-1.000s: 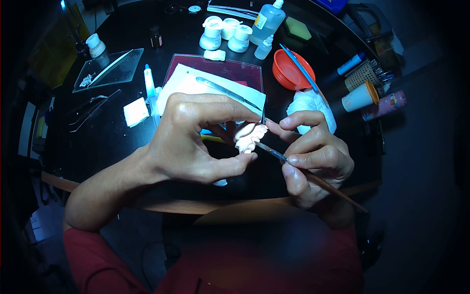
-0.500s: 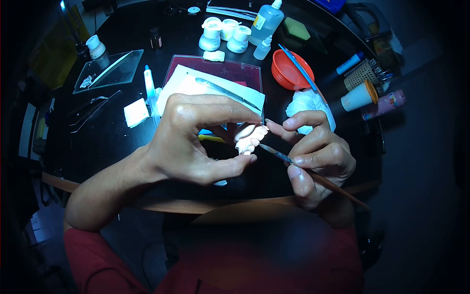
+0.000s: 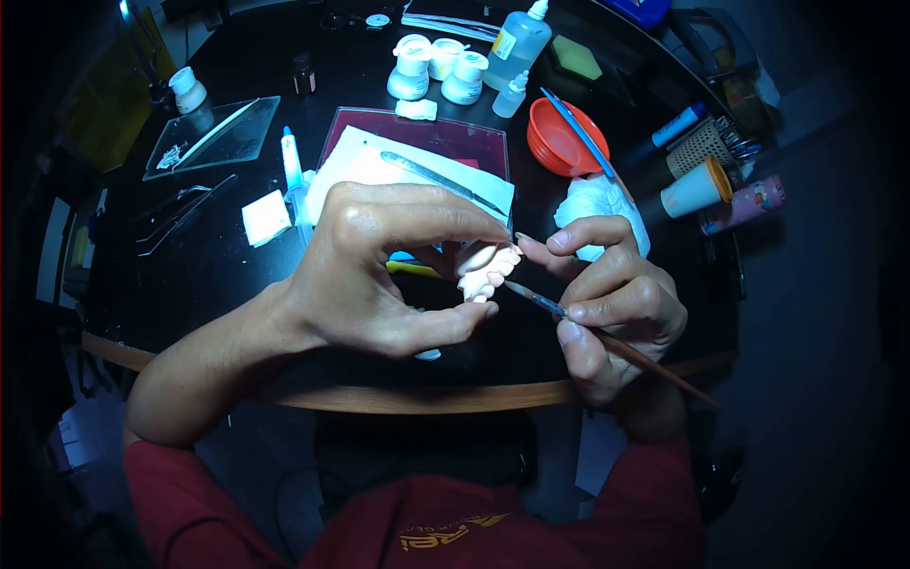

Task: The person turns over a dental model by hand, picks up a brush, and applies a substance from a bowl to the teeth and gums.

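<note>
Between the thumb and fingers of my left hand (image 3: 374, 256) is a pale dental model (image 3: 484, 273) with a row of teeth facing right. My right hand (image 3: 621, 303) grips a thin paintbrush (image 3: 645, 360) with a brown wooden handle, pinched between thumb and fingers. Its pointed tip is right beside the lower teeth of the model. The index finger of my right hand stretches toward the model's upper end. Behind my left hand, a white sheet (image 3: 355, 166) lies on a dark red tray (image 3: 474, 137), with a metal scalpel-like tool (image 3: 427, 173) on the sheet.
White-capped jars (image 3: 409, 76) and a large clear bottle (image 3: 520, 43) stand at the back. A red bowl (image 3: 545, 156) with a blue-handled tool (image 3: 576, 128) is to the right, near crumpled white tissue (image 3: 607, 213). Tweezers (image 3: 175, 223), a glass plate (image 3: 227, 142) and a syringe (image 3: 291, 161) lie left.
The brush tip has drawn slightly away from the teeth. Both hands otherwise keep nearly the same pose, and the view has shifted a little.
</note>
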{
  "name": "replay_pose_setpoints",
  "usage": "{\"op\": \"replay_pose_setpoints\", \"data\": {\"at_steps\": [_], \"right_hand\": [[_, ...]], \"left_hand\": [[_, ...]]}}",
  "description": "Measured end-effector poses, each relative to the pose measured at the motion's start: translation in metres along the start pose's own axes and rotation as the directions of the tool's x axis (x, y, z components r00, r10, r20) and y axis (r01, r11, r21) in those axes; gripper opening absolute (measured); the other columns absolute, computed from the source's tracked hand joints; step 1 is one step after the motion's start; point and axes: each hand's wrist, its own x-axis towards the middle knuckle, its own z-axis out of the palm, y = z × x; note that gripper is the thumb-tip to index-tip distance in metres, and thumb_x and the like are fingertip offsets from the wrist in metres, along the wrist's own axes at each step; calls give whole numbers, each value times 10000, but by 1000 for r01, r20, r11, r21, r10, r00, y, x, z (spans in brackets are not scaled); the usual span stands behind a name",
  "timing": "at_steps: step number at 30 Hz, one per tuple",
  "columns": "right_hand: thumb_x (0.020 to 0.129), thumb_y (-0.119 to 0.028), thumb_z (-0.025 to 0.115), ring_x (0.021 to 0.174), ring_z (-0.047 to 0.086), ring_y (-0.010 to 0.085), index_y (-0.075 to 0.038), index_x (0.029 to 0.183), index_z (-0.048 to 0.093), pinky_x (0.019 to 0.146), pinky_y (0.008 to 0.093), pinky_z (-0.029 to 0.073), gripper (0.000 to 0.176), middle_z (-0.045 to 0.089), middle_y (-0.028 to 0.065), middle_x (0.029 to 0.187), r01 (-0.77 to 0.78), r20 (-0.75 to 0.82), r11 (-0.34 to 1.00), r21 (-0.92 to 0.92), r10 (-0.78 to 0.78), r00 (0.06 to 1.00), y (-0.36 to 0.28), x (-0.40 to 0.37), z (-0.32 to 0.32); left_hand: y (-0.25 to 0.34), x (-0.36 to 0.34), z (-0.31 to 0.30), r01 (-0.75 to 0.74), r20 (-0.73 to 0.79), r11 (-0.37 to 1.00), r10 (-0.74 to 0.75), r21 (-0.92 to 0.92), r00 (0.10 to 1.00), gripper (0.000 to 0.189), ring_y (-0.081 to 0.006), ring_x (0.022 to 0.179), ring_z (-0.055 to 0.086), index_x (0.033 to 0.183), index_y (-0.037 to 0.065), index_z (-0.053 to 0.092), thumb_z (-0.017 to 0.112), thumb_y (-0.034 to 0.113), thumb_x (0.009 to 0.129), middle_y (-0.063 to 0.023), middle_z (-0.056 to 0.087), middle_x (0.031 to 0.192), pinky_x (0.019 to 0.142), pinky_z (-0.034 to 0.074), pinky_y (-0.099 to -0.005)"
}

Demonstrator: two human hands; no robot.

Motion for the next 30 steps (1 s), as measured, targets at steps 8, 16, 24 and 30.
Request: {"op": "replay_pose_setpoints", "data": {"at_steps": [8,16,24,30], "right_hand": [[693,29,680,1020,717,358,-20,873,654,897,403,646,188,662,79,750,-45,-22,996,76,47,999,-1,-1,0],[661,23,687,1008,726,364,-22,811,655,883,406,648,161,656,79,725,-7,6,998,62,6,1000,4,3,2],[674,16,676,1006,719,355,-24,829,654,887,414,653,162,654,81,735,-14,-6,998,58,14,1000,4,2,1],[784,37,648,1116,653,344,-28,922,616,957,511,657,156,644,104,823,-105,-18,992,65,107,994,-1,0,-1]], "left_hand": [[0,0,1,-1,7,1000,1,14,1000,383,-179,818,770,1088,9,802,881,113,727,-101,795,962,688,618,-280],[1,-2,-1,31,77,998,-36,61,996,455,-221,938,793,1136,-12,796,911,101,711,-156,799,1098,739,658,-294],[4,-3,-1,64,84,996,-68,54,994,447,-223,943,793,1129,-3,800,910,97,708,-150,797,1090,760,656,-306],[2,-2,0,10,63,997,-15,79,998,452,-234,955,791,1132,-4,794,907,87,705,-156,793,1102,767,655,-315]]}}
